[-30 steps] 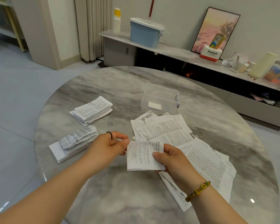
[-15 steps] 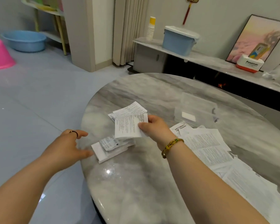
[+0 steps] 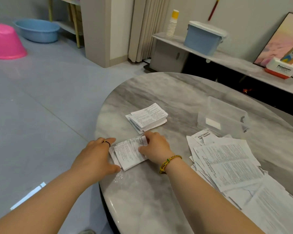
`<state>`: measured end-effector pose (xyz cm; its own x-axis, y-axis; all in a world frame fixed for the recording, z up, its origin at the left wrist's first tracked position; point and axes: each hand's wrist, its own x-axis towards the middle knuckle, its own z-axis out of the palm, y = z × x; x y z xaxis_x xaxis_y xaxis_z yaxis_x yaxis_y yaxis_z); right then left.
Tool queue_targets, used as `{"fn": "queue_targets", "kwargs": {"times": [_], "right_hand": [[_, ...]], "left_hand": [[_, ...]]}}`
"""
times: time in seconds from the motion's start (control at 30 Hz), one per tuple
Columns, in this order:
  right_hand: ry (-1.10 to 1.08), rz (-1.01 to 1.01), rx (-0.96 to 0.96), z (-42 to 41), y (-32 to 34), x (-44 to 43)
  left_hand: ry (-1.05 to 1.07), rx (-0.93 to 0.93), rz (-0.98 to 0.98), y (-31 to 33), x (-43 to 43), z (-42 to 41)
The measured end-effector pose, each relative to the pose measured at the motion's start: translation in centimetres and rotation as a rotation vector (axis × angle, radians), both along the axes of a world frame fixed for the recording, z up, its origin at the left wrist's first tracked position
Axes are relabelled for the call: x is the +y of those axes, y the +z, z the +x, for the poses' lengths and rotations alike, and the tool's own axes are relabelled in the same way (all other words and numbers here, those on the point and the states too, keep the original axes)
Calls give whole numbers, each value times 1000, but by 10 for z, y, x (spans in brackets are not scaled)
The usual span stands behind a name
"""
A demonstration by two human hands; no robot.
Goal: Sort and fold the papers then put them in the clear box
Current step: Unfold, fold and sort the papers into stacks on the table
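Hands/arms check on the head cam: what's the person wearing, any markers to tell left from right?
No sleeves, gloves or watch in view. The left hand has a thin dark ring on one finger. The right hand has a braided yellow and green bracelet at the wrist. Those two items tell the sides apart.

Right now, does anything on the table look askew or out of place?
Minor only: the near stack, between the left hand and right hand, sits by the table edge with its sheets fanned unevenly; the unfolded pile sprawls loosely.

Grey-veined marble table [image 3: 159, 191], white black-printed papers [image 3: 227, 162], pink basin [image 3: 5, 41], blue basin [image 3: 37, 30].
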<state>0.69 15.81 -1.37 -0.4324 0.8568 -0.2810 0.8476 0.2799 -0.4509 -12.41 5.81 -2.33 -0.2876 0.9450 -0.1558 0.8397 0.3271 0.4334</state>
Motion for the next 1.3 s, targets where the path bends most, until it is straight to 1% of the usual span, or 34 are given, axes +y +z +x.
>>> {"fn": "queue_targets", "kwargs": {"times": [0.13, 0.33, 0.43, 0.6, 0.67, 0.73, 0.87, 0.97, 1.13, 1.3], "right_hand": [[-47, 92, 13, 2, -4, -5], [-87, 68, 142, -4, -9, -10], [-107, 50, 199, -9, -11, -13], [-139, 65, 226, -13, -13, -15], [-147, 78, 222, -13, -14, -15], [-136, 101, 194, -13, -14, -16], [-79, 199, 71, -12, -17, -19], [-65, 228, 50, -11, -19, -22], [-120, 174, 169, -2, -14, -23], [-215, 202, 320, 16, 2, -26]], "left_hand": [[-1, -41, 8, -1, 3, 1], [-12, -65, 23, -1, 4, 2], [-52, -76, 39, 0, 3, 2], [-122, -128, 0, 0, 2, 2], [-123, -102, -12, 0, 2, 4], [-113, -21, -6, 0, 1, 8], [-103, 145, 23, -1, 2, 10], [-103, 166, 7, -4, 3, 9], [-106, 110, 31, 1, 3, 10], [-109, 52, 123, 12, 4, 16]]}}
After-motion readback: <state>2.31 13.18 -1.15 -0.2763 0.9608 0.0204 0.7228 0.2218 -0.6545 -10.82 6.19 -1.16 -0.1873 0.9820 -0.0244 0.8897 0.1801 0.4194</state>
